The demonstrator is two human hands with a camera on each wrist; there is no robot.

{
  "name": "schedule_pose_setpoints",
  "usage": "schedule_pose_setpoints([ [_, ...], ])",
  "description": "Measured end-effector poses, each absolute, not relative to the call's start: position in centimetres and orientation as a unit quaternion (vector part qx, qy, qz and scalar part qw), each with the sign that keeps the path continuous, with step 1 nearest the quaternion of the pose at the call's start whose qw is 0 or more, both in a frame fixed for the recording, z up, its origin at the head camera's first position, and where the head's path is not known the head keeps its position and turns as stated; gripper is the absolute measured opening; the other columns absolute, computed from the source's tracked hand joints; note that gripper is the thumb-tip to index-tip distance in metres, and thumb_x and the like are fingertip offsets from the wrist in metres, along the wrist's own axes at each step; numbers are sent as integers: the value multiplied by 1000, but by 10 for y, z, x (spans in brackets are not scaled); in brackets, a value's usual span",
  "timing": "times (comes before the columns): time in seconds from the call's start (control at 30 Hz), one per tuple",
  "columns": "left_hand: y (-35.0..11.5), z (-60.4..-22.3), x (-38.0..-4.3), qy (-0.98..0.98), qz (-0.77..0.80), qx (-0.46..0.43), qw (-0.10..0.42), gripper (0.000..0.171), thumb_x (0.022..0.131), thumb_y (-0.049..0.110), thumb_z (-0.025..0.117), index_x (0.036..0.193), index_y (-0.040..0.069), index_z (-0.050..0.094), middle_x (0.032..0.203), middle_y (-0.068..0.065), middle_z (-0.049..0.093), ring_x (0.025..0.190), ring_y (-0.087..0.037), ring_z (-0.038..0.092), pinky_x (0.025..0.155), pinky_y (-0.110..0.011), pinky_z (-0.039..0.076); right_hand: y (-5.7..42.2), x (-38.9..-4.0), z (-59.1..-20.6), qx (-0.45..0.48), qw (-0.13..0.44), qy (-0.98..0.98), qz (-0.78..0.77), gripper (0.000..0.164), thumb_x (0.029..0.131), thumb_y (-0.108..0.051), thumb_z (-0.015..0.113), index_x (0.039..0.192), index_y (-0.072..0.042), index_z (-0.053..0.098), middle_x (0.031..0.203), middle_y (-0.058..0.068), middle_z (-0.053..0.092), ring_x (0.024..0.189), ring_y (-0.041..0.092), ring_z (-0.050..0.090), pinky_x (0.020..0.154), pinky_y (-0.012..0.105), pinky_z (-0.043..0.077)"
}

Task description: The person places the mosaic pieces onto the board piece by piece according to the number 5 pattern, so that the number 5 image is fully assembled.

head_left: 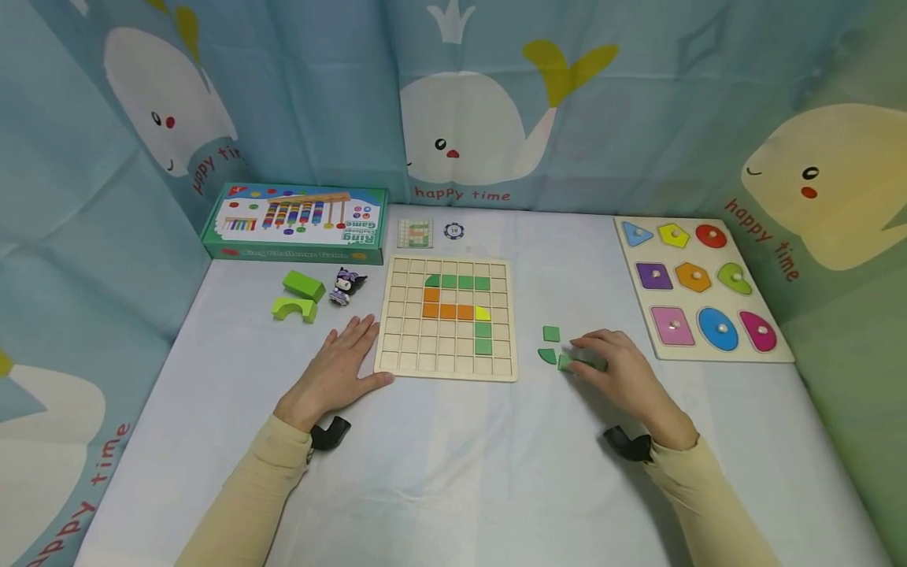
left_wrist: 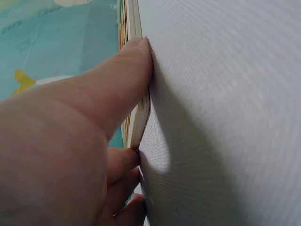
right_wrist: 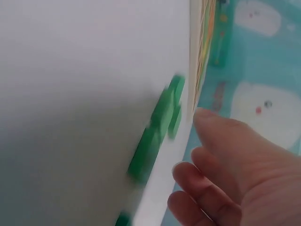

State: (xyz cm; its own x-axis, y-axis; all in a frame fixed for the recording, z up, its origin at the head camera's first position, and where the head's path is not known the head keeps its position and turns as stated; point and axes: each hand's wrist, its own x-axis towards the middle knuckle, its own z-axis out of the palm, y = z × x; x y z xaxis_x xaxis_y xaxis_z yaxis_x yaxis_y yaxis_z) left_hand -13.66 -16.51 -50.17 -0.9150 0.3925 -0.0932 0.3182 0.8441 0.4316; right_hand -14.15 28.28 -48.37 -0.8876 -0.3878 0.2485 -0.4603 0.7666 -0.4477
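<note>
A wooden grid board (head_left: pixel 446 368) lies on the table; green, orange and yellow tiles form a bent path in its squares. My left hand (head_left: pixel 338 366) rests flat at the board's left corner, fingers spread. In the left wrist view the thumb (left_wrist: pixel 120 77) touches the board's edge (left_wrist: pixel 139 120). To the right of the board my right hand (head_left: pixel 627 376) hovers by loose green pieces, its fingers lightly bent and nothing visible between them. These include a square tile (head_left: pixel 551 334) and a quarter-round tile (head_left: pixel 547 357). Some pieces are partly hidden under the hand; they look blurred in the right wrist view.
At the back left lies a ring game box (head_left: pixel 294 224), with green blocks (head_left: pixel 303 285) and a small figurine (head_left: pixel 345 286) before it. A pattern card (head_left: pixel 415 234) and a round chip (head_left: pixel 454 231) lie behind the board. A shape puzzle (head_left: pixel 697 287) lies at right.
</note>
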Motion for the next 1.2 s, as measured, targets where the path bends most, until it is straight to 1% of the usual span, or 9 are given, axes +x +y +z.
schedule_pose_setpoints([
  [0.2, -165, -502, -137, 956, 209, 185, 88, 91, 90, 51, 65, 153, -2, 25, 160, -15, 17, 146, -32, 11, 114, -55, 10, 308, -129, -482, 183, 75, -952, 235, 35, 78, -9, 82, 108, 4, 70, 104, 18, 64, 99, 37, 55, 81, 55, 45],
  [0.43, -165, -501, -136, 957, 204, 184, 91, 91, 90, 51, 65, 153, -2, 25, 160, -15, 17, 146, -32, 11, 114, -56, 11, 324, -121, -483, 142, 46, -964, 222, 40, 77, -9, 84, 109, 8, 68, 104, 23, 62, 98, 42, 54, 82, 60, 45],
  [0.6, -164, -501, -136, 957, 205, 186, 88, 91, 90, 51, 65, 152, -2, 26, 160, -16, 18, 146, -33, 11, 114, -56, 11, 326, -121, -487, 127, 40, -967, 217, 36, 78, -9, 83, 107, 8, 69, 101, 22, 61, 95, 41, 53, 80, 59, 45],
  [0.83, -164, -500, -136, 956, 208, 187, 91, 91, 90, 51, 64, 152, -2, 25, 160, -16, 17, 146, -33, 11, 114, -56, 11, 322, -126, -494, 138, 69, -969, 194, 27, 77, -7, 83, 97, 6, 70, 92, 18, 61, 88, 36, 55, 77, 53, 46],
  [0.93, -163, -500, -136, 956, 209, 186, 92, 91, 90, 51, 65, 153, -2, 25, 160, -16, 17, 146, -33, 11, 114, -56, 10, 318, -127, -493, 146, 77, -966, 200, 27, 78, -6, 82, 98, 6, 68, 93, 17, 62, 89, 35, 56, 79, 53, 46],
  [1.07, -163, -499, -136, 956, 208, 183, 95, 91, 90, 51, 64, 153, -1, 24, 160, -15, 17, 146, -32, 10, 114, -55, 9, 309, -130, -488, 159, 65, -959, 227, 27, 82, -7, 79, 103, 4, 67, 95, 16, 65, 91, 35, 58, 81, 54, 46],
  [1.2, -164, -500, -136, 956, 208, 184, 96, 91, 90, 51, 64, 153, -2, 24, 160, -15, 17, 146, -32, 10, 114, -55, 9, 292, -134, -481, 194, 57, -948, 248, 24, 82, -6, 79, 102, 3, 68, 93, 12, 67, 88, 31, 60, 78, 51, 48],
])
